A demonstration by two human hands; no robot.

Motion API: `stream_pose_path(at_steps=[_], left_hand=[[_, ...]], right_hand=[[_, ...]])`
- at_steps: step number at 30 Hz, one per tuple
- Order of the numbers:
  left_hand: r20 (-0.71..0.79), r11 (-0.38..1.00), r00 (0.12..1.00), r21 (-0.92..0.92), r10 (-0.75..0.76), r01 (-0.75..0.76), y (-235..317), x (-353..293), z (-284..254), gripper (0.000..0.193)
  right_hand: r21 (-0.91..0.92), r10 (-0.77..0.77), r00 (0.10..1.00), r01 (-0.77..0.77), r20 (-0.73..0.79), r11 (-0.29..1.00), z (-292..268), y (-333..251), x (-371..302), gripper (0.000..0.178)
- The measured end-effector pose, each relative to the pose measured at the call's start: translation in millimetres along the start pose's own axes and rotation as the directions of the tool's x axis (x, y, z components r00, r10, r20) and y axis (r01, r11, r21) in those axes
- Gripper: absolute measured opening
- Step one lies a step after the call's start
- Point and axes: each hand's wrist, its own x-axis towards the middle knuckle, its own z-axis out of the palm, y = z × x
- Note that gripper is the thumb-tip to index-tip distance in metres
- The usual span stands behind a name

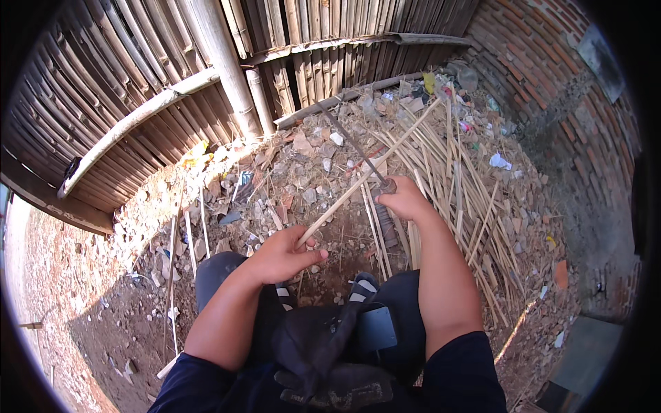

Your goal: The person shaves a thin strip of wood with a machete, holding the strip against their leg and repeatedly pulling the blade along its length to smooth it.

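My left hand point(284, 256) is closed around the near end of a pale bamboo strip point(337, 204), its thumb sticking out to the right. The strip slants away from me, up to the right. In my right hand point(405, 199) is the handle of a long knife point(350, 140) with a narrow dark blade. The blade points away and to the left, crossing the strip just ahead of my right hand; whether it cuts into the strip I cannot tell. Below that hand lies a dark, rounded wooden piece point(387, 230), partly hidden.
Many loose bamboo strips point(458, 182) are heaped to the right. Stones and litter point(303, 168) cover the ground ahead. A bamboo wall point(323, 69) stands at the back, a brick wall point(551, 76) at the right. A dark flat rectangle point(377, 329) rests on my lap.
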Motion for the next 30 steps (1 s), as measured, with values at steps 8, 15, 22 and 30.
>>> stream_pose_path(at_steps=[8,15,22,30], left_hand=[[0.029,0.996,0.999,-0.084,-0.027,0.029,16.1,-7.5,-1.2,0.035],[0.026,0.995,0.998,-0.080,-0.057,0.059,-2.1,-3.9,-6.7,0.035],[0.038,0.989,0.993,-0.092,-0.110,0.113,3.0,-0.9,-3.3,0.033],[0.042,0.997,0.997,-0.041,-0.068,0.070,1.5,2.1,1.0,0.035]], right_hand=[[-0.073,-0.103,0.986,0.113,0.130,0.991,8.7,-11.4,3.1,0.034],[-0.137,-0.191,0.980,0.197,0.054,0.971,6.8,-33.4,-5.5,0.037],[-0.069,-0.126,0.982,0.117,-0.142,0.991,13.2,-17.1,0.5,0.029],[-0.031,-0.044,0.994,0.041,-0.099,0.999,6.8,-8.0,2.0,0.030]])
